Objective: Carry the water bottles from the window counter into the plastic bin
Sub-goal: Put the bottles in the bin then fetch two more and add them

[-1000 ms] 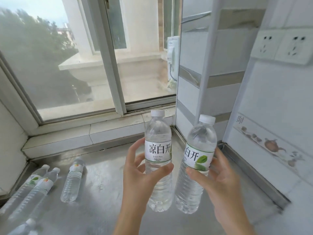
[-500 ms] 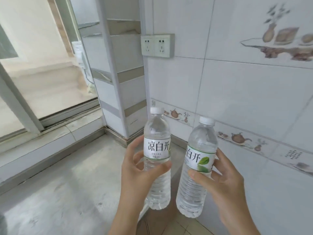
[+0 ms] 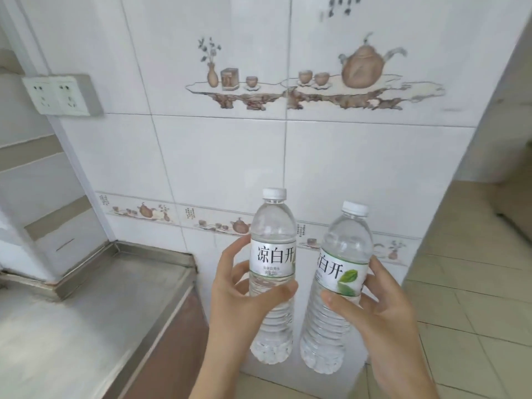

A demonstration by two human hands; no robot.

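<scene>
I hold two clear water bottles with white caps and white labels, both upright in front of me. My left hand (image 3: 241, 295) grips the left bottle (image 3: 273, 254) around its middle. My right hand (image 3: 383, 309) grips the right bottle (image 3: 342, 254), which tilts slightly to the right and shows a green leaf on its label. Both bottles hang in the air past the right end of the steel counter (image 3: 86, 312). No plastic bin is in view.
A white tiled wall (image 3: 230, 156) with teapot pictures stands straight ahead. A double wall socket (image 3: 62, 95) sits at upper left. The wall's corner is at the right, with beige floor tiles (image 3: 466, 283) beyond it.
My view has swung right, away from the window and the bottles lying on the counter. Both held bottles have left the counter and now hang past its right end, facing the tiled wall.
</scene>
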